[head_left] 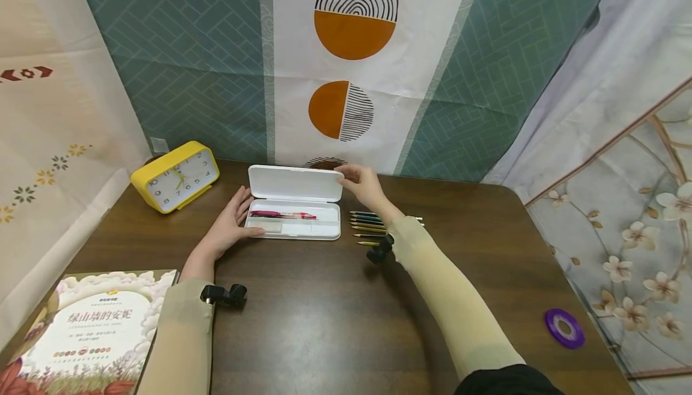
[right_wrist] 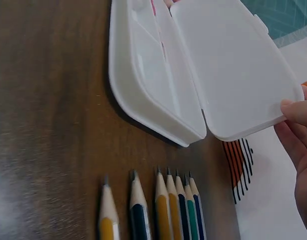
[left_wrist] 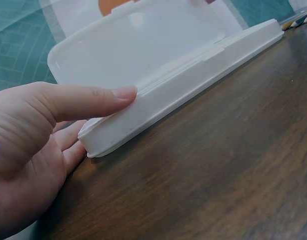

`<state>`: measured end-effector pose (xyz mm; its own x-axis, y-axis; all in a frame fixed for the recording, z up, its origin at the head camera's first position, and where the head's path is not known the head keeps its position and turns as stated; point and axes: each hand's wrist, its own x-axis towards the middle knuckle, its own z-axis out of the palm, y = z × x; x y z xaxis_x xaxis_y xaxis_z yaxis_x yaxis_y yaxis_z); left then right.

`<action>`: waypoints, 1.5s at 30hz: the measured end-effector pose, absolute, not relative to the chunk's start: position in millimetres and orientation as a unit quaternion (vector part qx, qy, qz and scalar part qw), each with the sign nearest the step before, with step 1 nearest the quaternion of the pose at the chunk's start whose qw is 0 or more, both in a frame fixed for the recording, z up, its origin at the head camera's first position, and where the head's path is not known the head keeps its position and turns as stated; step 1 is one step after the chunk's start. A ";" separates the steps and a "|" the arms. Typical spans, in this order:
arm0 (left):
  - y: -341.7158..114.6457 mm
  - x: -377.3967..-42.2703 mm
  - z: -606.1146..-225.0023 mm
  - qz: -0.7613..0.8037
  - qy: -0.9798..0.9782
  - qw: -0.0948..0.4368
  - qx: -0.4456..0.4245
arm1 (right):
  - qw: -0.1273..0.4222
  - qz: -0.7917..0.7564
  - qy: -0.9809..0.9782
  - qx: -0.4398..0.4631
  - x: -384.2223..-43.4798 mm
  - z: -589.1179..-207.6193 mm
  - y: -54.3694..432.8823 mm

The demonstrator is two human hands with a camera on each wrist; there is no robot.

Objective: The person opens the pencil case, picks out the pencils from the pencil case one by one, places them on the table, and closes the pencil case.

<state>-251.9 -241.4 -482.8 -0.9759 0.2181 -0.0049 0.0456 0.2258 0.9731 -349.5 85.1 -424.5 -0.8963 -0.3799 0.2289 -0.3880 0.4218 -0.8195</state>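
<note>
A white pencil case [head_left: 327, 231] lies on the table with its lid [head_left: 294, 183] raised at the back. Inside, a red pen [head_left: 265, 214] and another slim pen with red markings lie in the rear part, and a pale block [head_left: 270, 227] sits at the front left. My left hand [head_left: 229, 222] holds the case's left end, thumb on the front rim [left_wrist: 124, 94] and fingers along the side. The lid's upper right corner is pinched between the thumb and fingers of my right hand [head_left: 366, 188]. Several sharpened pencils [right_wrist: 164, 210] lie in a row right of the case, partly hidden by my right forearm.
A yellow clock [head_left: 175, 177] stands at the back left of the table. At the front left lies a book [head_left: 97, 329] with an illustrated cover. A purple ring-shaped roll [head_left: 554, 328] rests near the right edge. Patterned cloth [head_left: 354, 110] hangs behind the table.
</note>
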 end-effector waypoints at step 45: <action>-240.4 -248.1 -477.5 0.598 0.794 0.076 0.080 | -0.088 0.446 -0.868 0.200 -286.0 -453.1 90.5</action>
